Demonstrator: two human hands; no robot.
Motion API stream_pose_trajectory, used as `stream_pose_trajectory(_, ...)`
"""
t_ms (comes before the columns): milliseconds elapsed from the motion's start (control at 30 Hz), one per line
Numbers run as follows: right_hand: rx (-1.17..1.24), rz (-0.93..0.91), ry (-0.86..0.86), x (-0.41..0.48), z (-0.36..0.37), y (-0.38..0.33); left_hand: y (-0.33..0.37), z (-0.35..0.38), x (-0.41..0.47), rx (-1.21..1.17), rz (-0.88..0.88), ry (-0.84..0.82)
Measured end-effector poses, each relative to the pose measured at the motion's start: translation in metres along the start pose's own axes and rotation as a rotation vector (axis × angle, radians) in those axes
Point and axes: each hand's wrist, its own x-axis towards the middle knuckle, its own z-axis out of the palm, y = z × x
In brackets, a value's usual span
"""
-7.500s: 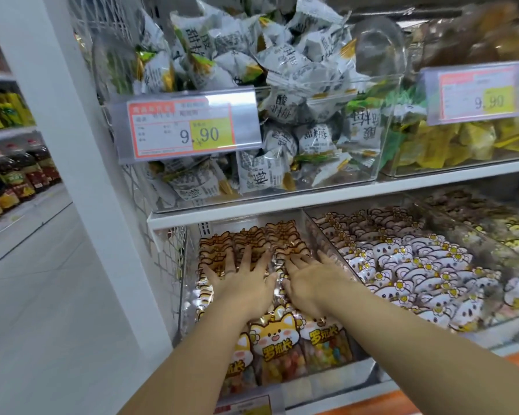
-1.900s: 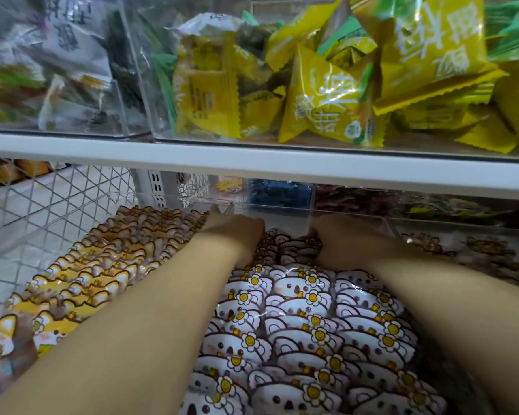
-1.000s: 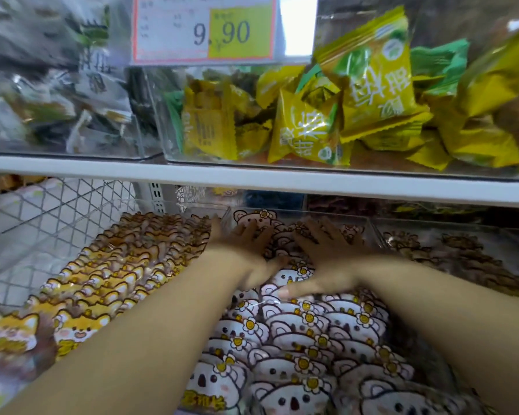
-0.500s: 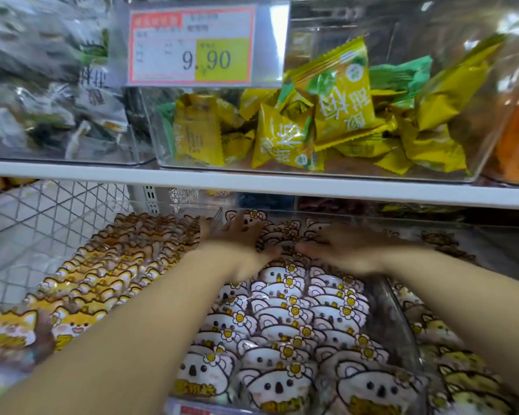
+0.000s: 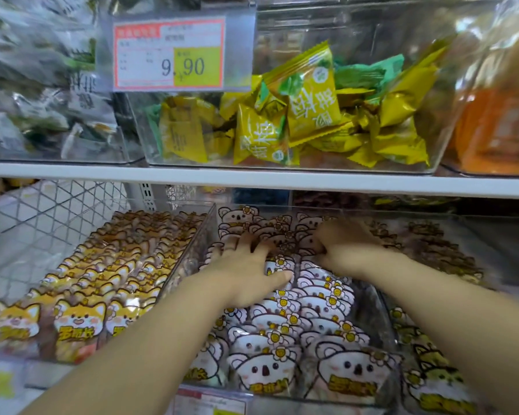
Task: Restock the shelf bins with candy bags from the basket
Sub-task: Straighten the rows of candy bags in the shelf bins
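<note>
Left hand (image 5: 246,274): palm down, fingers straight and spread, pressing on the koala candy bags (image 5: 285,333); it grips nothing.
Right hand (image 5: 346,250): just beside the left and a little further back, knuckles up, fingers bent down among the bag tops. Blur hides whether they pinch a bag.
Koala candy bags: upright rows, faces forward, filling the middle bin (image 5: 379,313) from front wall to back.
Reason for the hold (judgement): the flat pressure appears meant to settle and level the rows, so the bags stand straight and the bin takes more stock.
Arm pose: both forearms reach forward beneath the shelf board (image 5: 252,181) and converge over the middle bin, wrists low.
Left bin: fox bags (image 5: 102,289), in similar upright rows, apart from both hands.
Right bin: further printed bags (image 5: 432,381), partly blurred.
Upper level: a clear bin of yellow packets (image 5: 312,115), loosely heaped, with a price tag (image 5: 168,52) on its front.
Basket: not in view.
</note>
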Motion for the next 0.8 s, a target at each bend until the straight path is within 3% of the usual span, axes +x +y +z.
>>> stream_pose_trajectory(167, -0.16, 0.013, 0.118, -0.003, -0.001, -0.006, -0.002, 0.011, -0.004, -0.025, 0.02, 0.134)
stream_pose_trajectory(333, 0.001, 0.068, 0.016, 0.0, -0.008, -0.006, -0.002, 0.006, 0.001, -0.027, 0.036, 0.133)
stream_pose_trajectory(433, 0.069, 0.021, 0.15, -0.022, -0.019, -0.015, -0.008, -0.008, -0.006, -0.129, 0.017, 0.095)
stream_pose_trajectory(467, 0.119, -0.025, 0.113, -0.032, -0.021, -0.021, -0.012, -0.011, -0.01, -0.126, 0.01, 0.098)
stream_pose_trajectory(533, 0.182, -0.128, -0.153, -0.052, -0.017, -0.035, -0.015, -0.007, -0.02, -0.042, -0.021, 0.033)
stream_pose_trajectory(600, 0.061, -0.183, -0.347, -0.06, -0.004, -0.045, -0.014, 0.003, -0.027, 0.031, -0.052, -0.069)
stream_pose_trajectory(800, 0.012, -0.21, -0.404, -0.039, 0.005, -0.04, -0.013, 0.003, -0.011, 0.04, -0.093, -0.155)
